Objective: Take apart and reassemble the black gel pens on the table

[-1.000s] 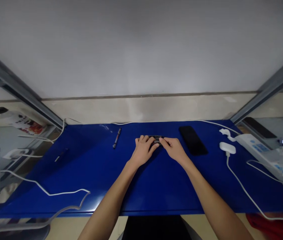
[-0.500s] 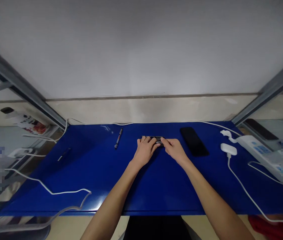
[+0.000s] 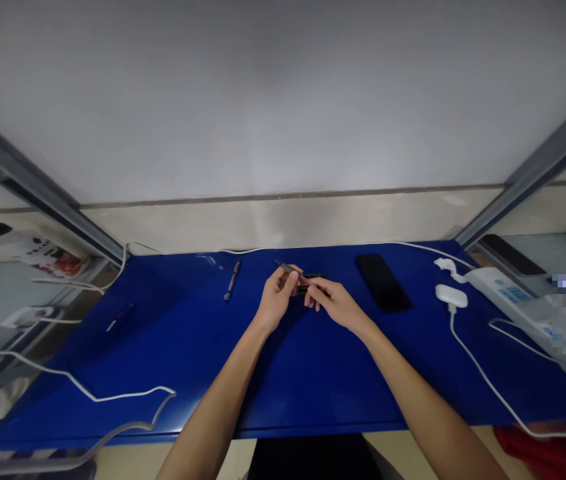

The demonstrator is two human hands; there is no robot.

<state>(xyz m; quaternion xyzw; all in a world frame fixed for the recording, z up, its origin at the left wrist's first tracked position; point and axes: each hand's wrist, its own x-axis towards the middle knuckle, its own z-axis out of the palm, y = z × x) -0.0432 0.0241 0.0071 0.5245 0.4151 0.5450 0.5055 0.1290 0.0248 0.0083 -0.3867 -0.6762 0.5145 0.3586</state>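
Observation:
A slim dark pen with a reddish part (image 3: 305, 281) is held tilted between both hands, its dark tip pointing up and left. My left hand (image 3: 277, 297) pinches it near that tip. The other end is in the closed fingers of my right hand (image 3: 335, 302). Dark pen-like items (image 3: 315, 275) lie on the blue table (image 3: 313, 373) just behind and under the hands, partly hidden. To the left lies another pen (image 3: 233, 281), dark and grey. Farther left is a dark item with a white mark (image 3: 121, 317).
A black phone (image 3: 383, 283) lies right of the hands. Beyond it are a white case (image 3: 451, 295) on a cable and a white power strip (image 3: 513, 293). A white cable (image 3: 123, 397) crosses the left side. A bottle (image 3: 43, 251) lies at far left.
Both hands have come up slightly from the dark items on the table, and a pen is now held tilted between them. The view has shifted slightly.

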